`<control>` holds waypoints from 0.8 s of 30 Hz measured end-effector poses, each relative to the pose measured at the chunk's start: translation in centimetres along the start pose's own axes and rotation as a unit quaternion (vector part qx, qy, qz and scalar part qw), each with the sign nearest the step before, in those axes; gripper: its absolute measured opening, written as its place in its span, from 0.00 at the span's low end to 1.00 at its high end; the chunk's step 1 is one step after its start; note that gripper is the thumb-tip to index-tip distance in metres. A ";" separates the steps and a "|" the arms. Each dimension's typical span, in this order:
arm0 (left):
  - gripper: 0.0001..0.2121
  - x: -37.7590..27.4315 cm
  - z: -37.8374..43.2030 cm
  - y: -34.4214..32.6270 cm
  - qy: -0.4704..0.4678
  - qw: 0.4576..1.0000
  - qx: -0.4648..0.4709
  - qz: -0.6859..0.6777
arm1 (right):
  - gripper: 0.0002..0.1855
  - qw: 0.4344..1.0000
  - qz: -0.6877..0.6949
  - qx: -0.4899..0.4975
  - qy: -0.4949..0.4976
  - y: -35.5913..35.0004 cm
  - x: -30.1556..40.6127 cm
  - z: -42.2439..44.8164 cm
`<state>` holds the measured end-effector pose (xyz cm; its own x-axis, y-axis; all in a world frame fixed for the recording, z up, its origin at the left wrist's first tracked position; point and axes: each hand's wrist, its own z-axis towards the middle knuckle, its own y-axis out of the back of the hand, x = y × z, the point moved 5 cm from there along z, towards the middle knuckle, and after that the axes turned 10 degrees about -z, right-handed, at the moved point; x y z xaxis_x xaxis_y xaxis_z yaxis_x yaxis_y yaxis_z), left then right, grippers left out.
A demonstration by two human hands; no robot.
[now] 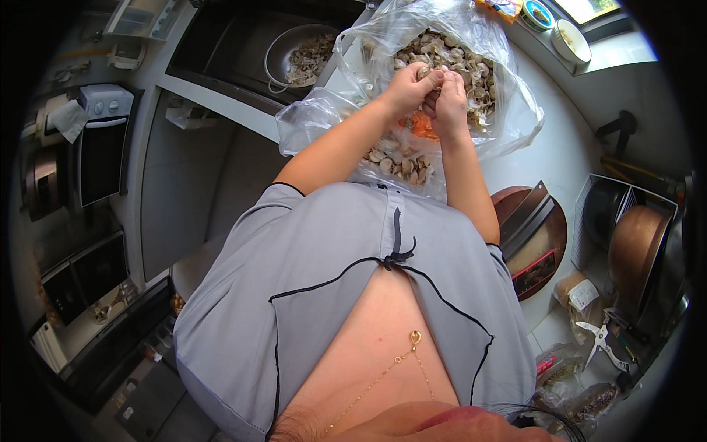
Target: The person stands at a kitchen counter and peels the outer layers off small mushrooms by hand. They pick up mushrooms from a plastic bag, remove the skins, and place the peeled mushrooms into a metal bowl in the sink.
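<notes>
My left hand (407, 91) and my right hand (450, 105) meet over an opened clear plastic bag (516, 110). A small garlic piece (423, 72) shows at the fingers of my left hand, and my right fingertips pinch a pale bit against the left thumb. Most of what they hold is hidden by the fingers. Beneath and beyond them, the bag holds a heap of garlic (458, 55) with papery skins. Nearer to my body lies a second pile of loose garlic cloves (406, 164) on plastic. Some orange plastic (421, 126) shows under my wrists.
On the left, a metal bowl (272, 61) with garlic skins stands in the dark sink (221, 61). At right, a cleaver (525, 212) and a red-edged phone (534, 273) lie on a round chopping board (558, 226). Scissors (599, 342) and a pan rack (588, 221) are farther right.
</notes>
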<state>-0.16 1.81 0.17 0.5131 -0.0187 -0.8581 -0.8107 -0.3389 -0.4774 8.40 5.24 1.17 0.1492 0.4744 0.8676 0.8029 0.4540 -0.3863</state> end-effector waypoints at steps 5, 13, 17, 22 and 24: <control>0.10 -0.6 0.0 -0.3 -0.027 1.000 0.007 -0.013 | 0.11 0.998 0.049 0.036 -0.007 0.1 -0.5 0.8; 0.11 -0.2 -0.3 1.6 -0.159 0.953 -0.072 0.248 | 0.13 0.995 0.072 -0.064 0.037 -0.3 -2.3 0.4; 0.11 -0.7 -1.0 1.1 -0.203 0.924 -0.075 0.314 | 0.14 0.984 0.092 -0.116 0.094 -0.2 -3.4 0.3; 0.11 -0.4 -1.4 0.6 -0.192 0.965 -0.104 0.148 | 0.13 0.970 -0.027 -0.153 0.188 -0.7 -2.8 -0.5; 0.11 -0.3 -1.2 0.5 -0.173 0.972 -0.115 0.113 | 0.13 0.966 -0.057 -0.148 0.204 -0.9 -2.3 -0.6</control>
<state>-0.33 0.50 0.44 0.1717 0.1872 -0.9672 -0.7872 -0.5643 -0.2489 7.64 3.31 -0.28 0.2171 0.0709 0.9736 0.9484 0.2209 -0.2275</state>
